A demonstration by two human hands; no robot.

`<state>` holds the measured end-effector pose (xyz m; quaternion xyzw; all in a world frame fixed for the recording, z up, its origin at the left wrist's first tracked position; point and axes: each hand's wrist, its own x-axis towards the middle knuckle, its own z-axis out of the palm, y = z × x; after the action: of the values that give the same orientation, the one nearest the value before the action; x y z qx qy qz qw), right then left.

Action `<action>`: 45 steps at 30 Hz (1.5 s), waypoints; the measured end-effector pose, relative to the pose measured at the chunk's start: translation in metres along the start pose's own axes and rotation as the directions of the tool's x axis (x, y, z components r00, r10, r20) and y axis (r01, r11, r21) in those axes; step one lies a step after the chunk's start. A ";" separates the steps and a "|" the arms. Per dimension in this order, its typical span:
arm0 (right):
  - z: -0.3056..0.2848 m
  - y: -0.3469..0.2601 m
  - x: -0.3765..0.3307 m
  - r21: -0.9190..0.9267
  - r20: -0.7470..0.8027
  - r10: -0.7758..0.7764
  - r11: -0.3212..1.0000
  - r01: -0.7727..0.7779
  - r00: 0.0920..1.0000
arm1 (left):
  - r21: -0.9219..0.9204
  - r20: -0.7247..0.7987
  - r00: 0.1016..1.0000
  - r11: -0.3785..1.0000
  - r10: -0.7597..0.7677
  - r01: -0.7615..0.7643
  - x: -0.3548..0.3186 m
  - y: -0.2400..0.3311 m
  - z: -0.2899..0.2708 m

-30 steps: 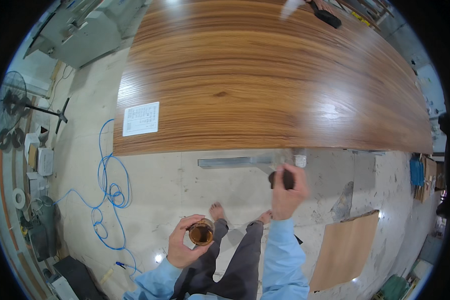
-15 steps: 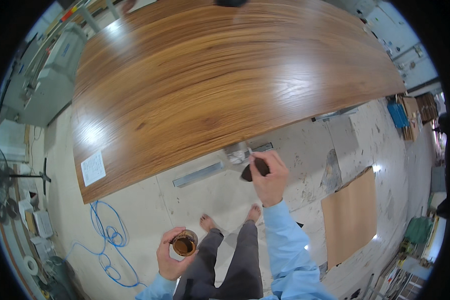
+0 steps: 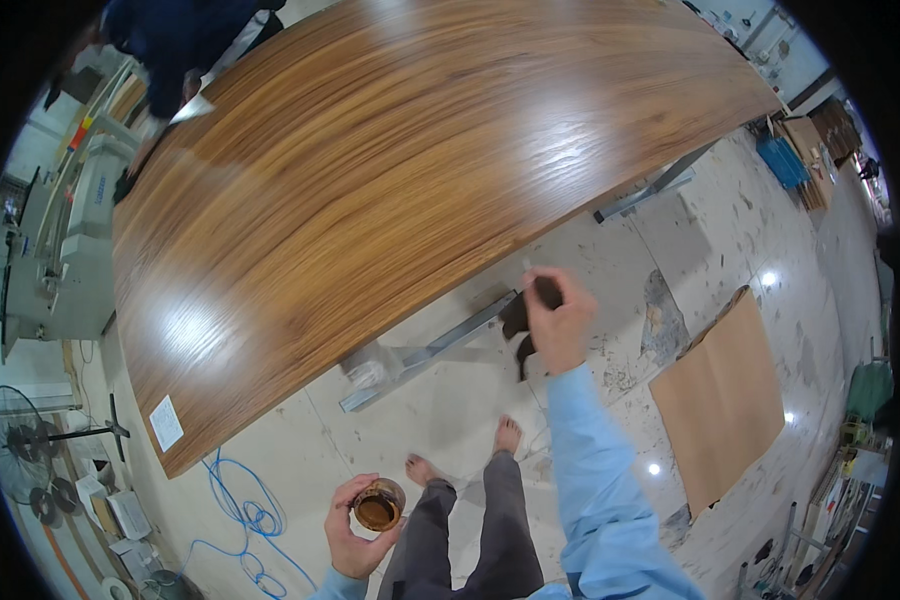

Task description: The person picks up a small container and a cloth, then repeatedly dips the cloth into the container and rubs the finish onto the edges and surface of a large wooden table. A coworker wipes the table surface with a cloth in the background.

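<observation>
In the head view, the person's right hand [image 3: 560, 325] has its grip clamped on a dark cloth [image 3: 518, 322], held just off the near edge of the large glossy wooden surface [image 3: 400, 170], at about 1 o'clock from the person's bare feet [image 3: 465, 455]. The left hand [image 3: 355, 525], at 7 o'clock, has its grip closed around a small open jar of brown liquid [image 3: 378, 505]. A blue cable [image 3: 250, 515] coils on the floor beside it.

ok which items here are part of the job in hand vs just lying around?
In hand:
- left hand holding small cup of brown liquid
- right hand gripping dark rag
- glossy wooden tabletop

Lying about:
- blue cable
- loose veneer sheet
- floor fan
</observation>
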<state>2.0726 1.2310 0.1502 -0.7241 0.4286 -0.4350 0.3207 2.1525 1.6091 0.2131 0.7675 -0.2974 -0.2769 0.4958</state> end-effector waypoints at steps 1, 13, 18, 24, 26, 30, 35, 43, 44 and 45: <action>-0.008 0.011 0.018 -0.022 -0.043 0.083 0.996 -0.084 0.996 | -0.010 -0.002 1.000 1.000 -0.002 0.002 0.003 0.003 0.008; -0.064 0.079 0.095 -0.021 -0.051 0.031 0.999 -0.032 0.998 | 0.022 0.047 0.999 1.000 -0.001 0.000 0.034 0.037 0.078; -0.112 0.146 0.177 -0.061 -0.346 0.147 0.982 -0.179 0.927 | 0.087 0.039 0.999 0.996 -0.029 0.026 0.035 0.045 0.092; -0.156 0.168 0.251 0.102 -0.495 0.221 0.975 -0.196 0.840 | 0.059 0.021 0.998 0.997 -0.052 0.051 0.039 0.054 0.102; -0.153 0.173 0.282 0.073 -0.544 0.130 0.992 -0.108 0.829 | 0.088 0.023 0.999 0.995 -0.046 0.044 0.040 0.056 0.104; -0.132 0.179 0.314 0.015 -0.500 0.092 0.995 -0.097 0.861 | 0.099 0.035 0.999 0.995 -0.027 0.024 0.041 0.057 0.108; -0.094 0.166 0.271 0.022 -0.420 0.046 0.999 -0.041 0.906 | 0.127 0.036 0.999 0.992 -0.011 0.006 0.039 0.055 0.107; -0.026 0.086 0.154 0.327 -0.222 0.135 0.943 -0.057 0.966 | 0.081 0.043 0.999 0.996 0.027 -0.030 0.017 0.029 0.072; -0.017 0.069 0.137 0.308 -0.194 0.121 0.950 -0.057 0.973 | 0.044 0.025 0.999 0.999 0.026 -0.027 0.012 0.024 0.067; -0.009 0.052 0.121 0.285 -0.176 0.104 0.957 -0.050 0.979 | 0.004 0.014 0.999 0.999 0.034 -0.034 0.007 0.018 0.062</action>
<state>2.0777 1.0996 0.1535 -0.6098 0.4195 -0.5449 0.3941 2.1089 1.5609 0.2068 0.7615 -0.3143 -0.2732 0.4967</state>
